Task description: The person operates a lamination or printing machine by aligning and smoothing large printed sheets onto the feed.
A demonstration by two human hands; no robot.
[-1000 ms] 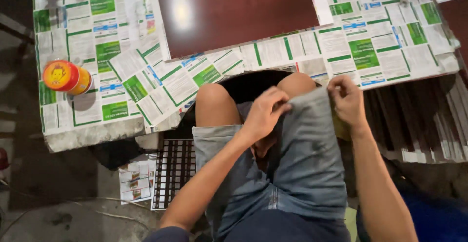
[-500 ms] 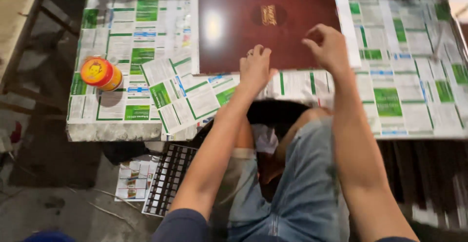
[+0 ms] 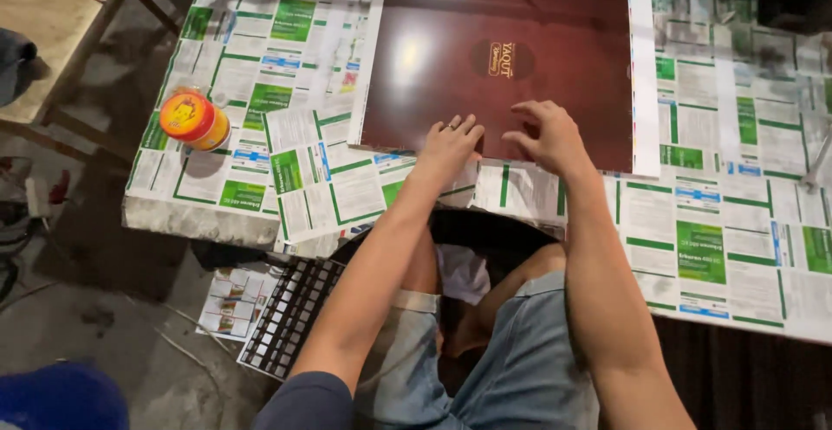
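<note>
While the glossy dark-brown sheet (image 3: 511,66) lies flat on the table (image 3: 199,222), up near the far side and bordered by a white margin, you have both hands at its near edge. Your left hand (image 3: 449,144) rests palm down on that lower edge, fingers spread and flat, gripping nothing. Your right hand (image 3: 548,138) hovers just beside it over the sheet, fingers curled and half open, tips close to the surface, nothing pinched as far as I can tell. That sheet looks thin and light, stiff enough to hold a plane but easy to crease, and the shine says slippery and quick to show fingerprints; the white margin along the near or right edge looks like the safest place to take it. Around it, green-and-white printed leaflets (image 3: 260,100) cover the tabletop. Over to your left stands an orange-lidded round tin (image 3: 194,120), well apart. Down on the floor lies a black grille (image 3: 290,317).
</note>
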